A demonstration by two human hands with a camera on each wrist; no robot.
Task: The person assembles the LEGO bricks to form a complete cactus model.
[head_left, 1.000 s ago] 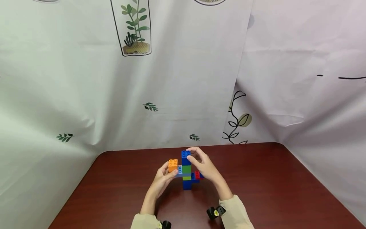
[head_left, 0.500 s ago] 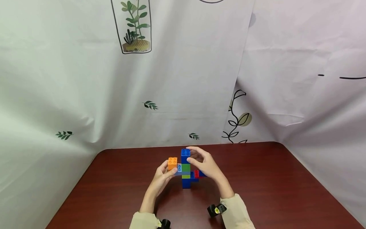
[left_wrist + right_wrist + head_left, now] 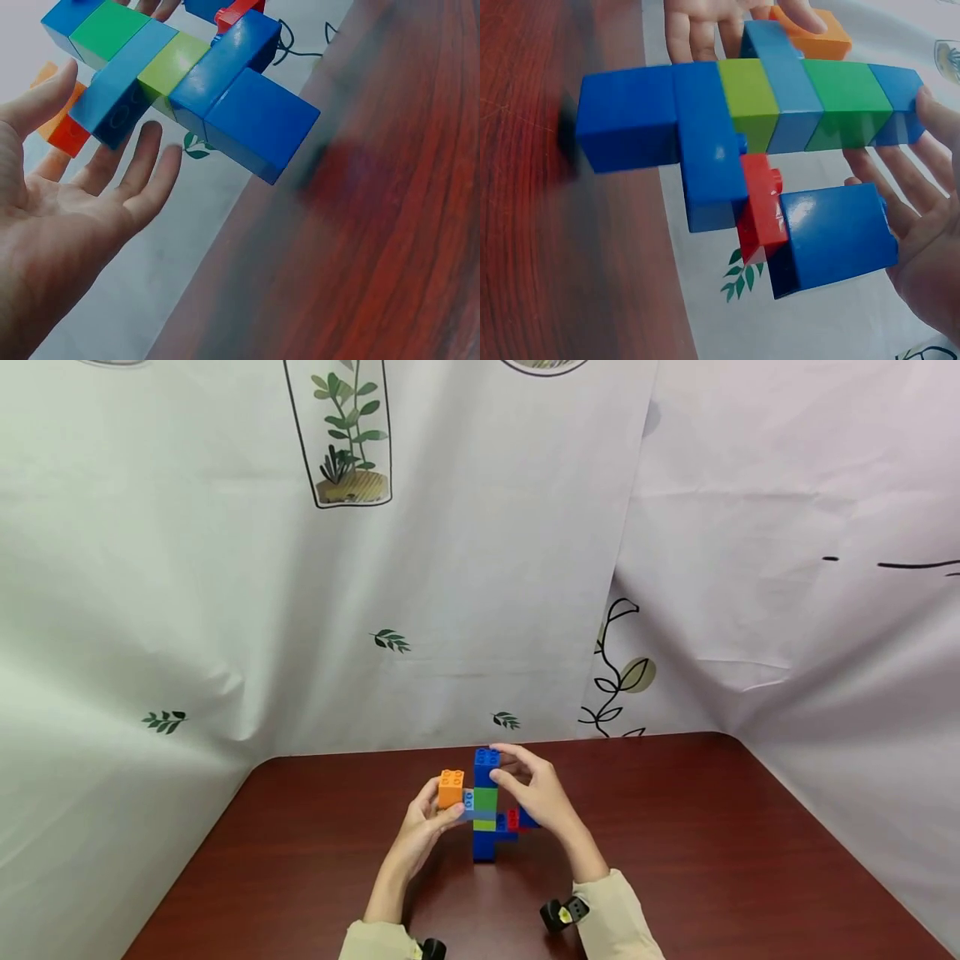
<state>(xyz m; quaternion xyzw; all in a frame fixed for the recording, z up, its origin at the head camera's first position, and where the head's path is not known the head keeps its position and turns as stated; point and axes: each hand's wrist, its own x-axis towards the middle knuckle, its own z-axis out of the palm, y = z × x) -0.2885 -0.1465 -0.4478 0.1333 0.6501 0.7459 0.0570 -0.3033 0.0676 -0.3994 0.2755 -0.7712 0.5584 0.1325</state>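
Observation:
Both hands hold a build of toy building bricks. Its upright column runs from a blue top brick point(image 3: 486, 770) through a green brick point(image 3: 485, 799), a lighter blue brick point(image 3: 791, 90) and a lime brick point(image 3: 484, 826) to blue bricks point(image 3: 483, 847) at the base. My left hand point(image 3: 418, 833) pinches the left side arm at its orange brick point(image 3: 451, 791), thumb in front. My right hand point(image 3: 546, 795) holds the top blue brick between thumb and fingers. Low on the right side sit a red brick point(image 3: 763, 210) and another blue brick point(image 3: 836, 236). In the left wrist view, the base hangs above the table.
The dark red-brown wooden table point(image 3: 315, 860) spreads around the build. Behind it hangs a pale cloth point(image 3: 480, 568) printed with leaves and plants, which also flanks both sides. Black wrist cameras point(image 3: 564, 913) sit at the sleeve cuffs.
The head view shifts slightly. Both hands keep the same hold, and the build has risen a touch.

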